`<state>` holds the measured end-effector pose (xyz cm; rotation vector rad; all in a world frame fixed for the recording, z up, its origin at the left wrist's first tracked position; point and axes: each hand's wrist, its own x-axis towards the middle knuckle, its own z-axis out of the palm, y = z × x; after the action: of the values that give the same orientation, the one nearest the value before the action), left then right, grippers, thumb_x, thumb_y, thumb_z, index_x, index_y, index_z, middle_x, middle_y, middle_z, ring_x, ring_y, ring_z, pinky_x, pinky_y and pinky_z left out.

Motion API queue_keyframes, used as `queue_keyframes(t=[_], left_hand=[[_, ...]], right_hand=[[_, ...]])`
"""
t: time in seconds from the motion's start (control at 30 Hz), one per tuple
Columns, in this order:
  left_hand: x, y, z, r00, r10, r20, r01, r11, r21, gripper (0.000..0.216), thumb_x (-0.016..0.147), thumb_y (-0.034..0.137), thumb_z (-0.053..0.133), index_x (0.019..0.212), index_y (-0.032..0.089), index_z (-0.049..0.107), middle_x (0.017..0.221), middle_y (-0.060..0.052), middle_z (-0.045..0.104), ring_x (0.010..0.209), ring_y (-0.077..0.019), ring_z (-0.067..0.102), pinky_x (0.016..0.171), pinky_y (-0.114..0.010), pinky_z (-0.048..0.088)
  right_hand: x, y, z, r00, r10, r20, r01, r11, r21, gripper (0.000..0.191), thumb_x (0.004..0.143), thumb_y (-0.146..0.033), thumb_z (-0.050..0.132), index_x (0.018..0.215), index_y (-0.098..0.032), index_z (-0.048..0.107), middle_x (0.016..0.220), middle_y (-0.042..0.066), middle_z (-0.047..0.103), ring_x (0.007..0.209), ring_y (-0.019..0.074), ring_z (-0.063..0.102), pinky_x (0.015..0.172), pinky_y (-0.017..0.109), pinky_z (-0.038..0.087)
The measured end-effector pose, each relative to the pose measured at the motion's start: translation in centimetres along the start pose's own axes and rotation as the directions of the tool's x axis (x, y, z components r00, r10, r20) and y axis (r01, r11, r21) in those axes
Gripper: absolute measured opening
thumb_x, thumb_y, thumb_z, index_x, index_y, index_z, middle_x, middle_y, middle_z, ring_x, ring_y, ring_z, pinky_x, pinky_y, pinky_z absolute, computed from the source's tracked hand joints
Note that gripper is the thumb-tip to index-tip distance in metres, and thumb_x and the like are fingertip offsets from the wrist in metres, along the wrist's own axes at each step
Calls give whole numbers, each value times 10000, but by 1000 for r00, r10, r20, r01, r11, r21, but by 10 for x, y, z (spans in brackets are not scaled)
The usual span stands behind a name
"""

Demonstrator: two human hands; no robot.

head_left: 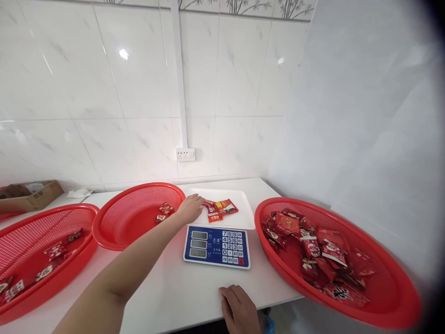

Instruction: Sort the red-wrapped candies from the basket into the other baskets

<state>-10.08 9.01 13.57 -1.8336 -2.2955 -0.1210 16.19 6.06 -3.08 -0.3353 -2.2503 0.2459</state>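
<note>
My left hand [191, 208] reaches over the left side of the white weighing tray [194, 222]. Its fingers are bent together at the edge of a small red snack packet [211, 208]; the fingertips are partly hidden. Beside that one, another red and yellow packet [227, 207] lies on the tray. In front is the scale's blue keypad panel [217, 247], with three grey displays whose digits are too faint to read. At the table's front edge rests my right hand [239, 308], its fingers loosely curled, with nothing visible in them.
On the right, a red basket [382, 222] holds many red packets and overhangs the table edge. Two more red baskets, the middle one [118, 204] and the left one [86, 215], hold several packets. A cardboard box [45, 195] stands far left. A socket [185, 154] is on the wall.
</note>
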Motion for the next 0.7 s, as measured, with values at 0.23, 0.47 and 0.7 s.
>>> queue_keyframes(t=[0.23, 0.47, 0.7], left_hand=[[29, 7, 16, 995, -83, 56, 82, 997, 10, 297, 871, 298, 514, 1135, 162, 519, 1140, -81, 549, 946, -194, 574, 793, -395, 494], [-7, -39, -17, 975, -216, -57, 217, 976, 0, 241, 923, 203, 365, 1070, 162, 551, 1051, -96, 596, 952, -201, 572, 765, -342, 484], [-12, -40, -21, 989, -149, -21, 148, 988, -52, 288, 900, 297, 413, 1155, 209, 512, 1184, -69, 566, 1113, -212, 494, 876, -334, 441]], right_hand=[[-3, 5, 4, 1000, -22, 13, 23, 1000, -21, 195, 828, -102, 391, 927, -206, 523, 683, 19, 580, 594, 158, 553, 550, 255, 447], [0, 3, 1, 999, -43, -31, 42, 999, -23, 198, 827, -105, 375, 908, -205, 524, 660, 15, 583, 571, 154, 550, 541, 255, 440], [-4, 6, 6, 999, -36, -25, 36, 999, -1, 197, 827, -115, 410, 946, -210, 535, 685, 18, 596, 592, 156, 567, 570, 258, 450]])
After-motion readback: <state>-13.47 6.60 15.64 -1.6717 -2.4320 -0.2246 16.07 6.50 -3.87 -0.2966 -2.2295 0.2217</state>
